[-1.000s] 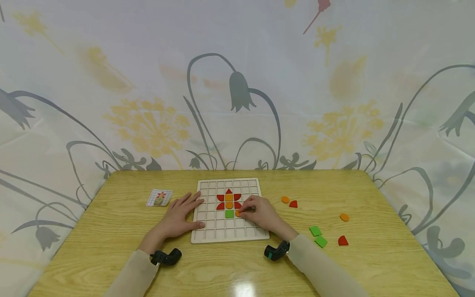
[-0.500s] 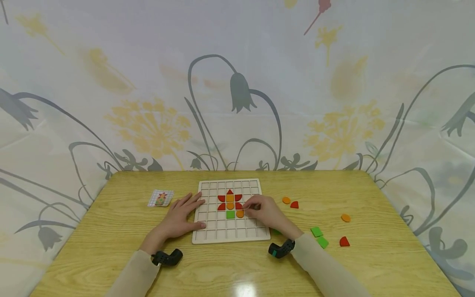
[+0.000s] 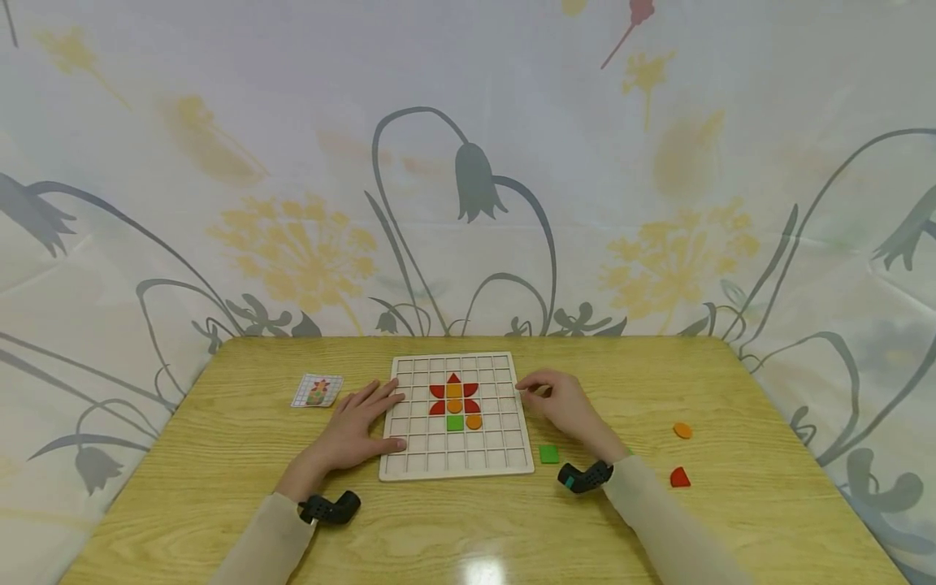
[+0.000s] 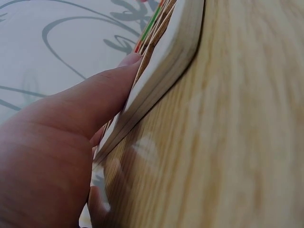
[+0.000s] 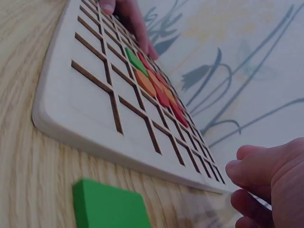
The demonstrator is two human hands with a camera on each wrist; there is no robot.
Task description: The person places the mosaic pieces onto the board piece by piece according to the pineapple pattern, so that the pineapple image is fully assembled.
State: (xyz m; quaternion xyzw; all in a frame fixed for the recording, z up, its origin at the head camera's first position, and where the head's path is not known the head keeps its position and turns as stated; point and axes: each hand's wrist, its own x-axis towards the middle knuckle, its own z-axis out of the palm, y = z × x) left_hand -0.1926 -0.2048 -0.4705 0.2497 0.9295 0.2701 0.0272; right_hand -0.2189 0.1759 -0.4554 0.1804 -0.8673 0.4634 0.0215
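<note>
- Step in hand, as judged: seating coloured tiles in the cells of a white gridded board [image 3: 488, 441], mid-table.
- Seated in one column, top to bottom: red triangle [image 3: 453, 378], orange square [image 3: 453, 390], orange circle [image 3: 455, 405], green square [image 3: 455, 422]; beside the last, in the next cell to the right, second orange circle [image 3: 474, 422].
- Flanking the column, two per side: red curved tiles [image 3: 437, 391].
- Left hand [image 3: 351, 428]: fingers spread over the board's left border, thumb on the lower left cells, grasping nothing.
- Right hand [image 3: 559, 404]: at the board's right edge, fingers loosely bent, no tile visible in the grasp; contact with the rim impossible to tell.
- For good seating: steady the board with light left pressure; pinch each tile by opposite sides; square to the cell walls before lowering; press flat without jarring neighbours.
- Around: loose green tile [image 3: 549, 454] just beside the board's right edge; farther right, loose orange tile [image 3: 682, 431] and loose red tile [image 3: 680, 477]; left of the board, printed card [image 3: 318, 391].
- In the way: right wrist, hiding all but a sliver of another green piece [image 3: 631, 452]; right wrist camera [image 3: 585, 478], low beside the nearer green tile and likely to nudge it; left fingers, covering some left-hand cells.
</note>
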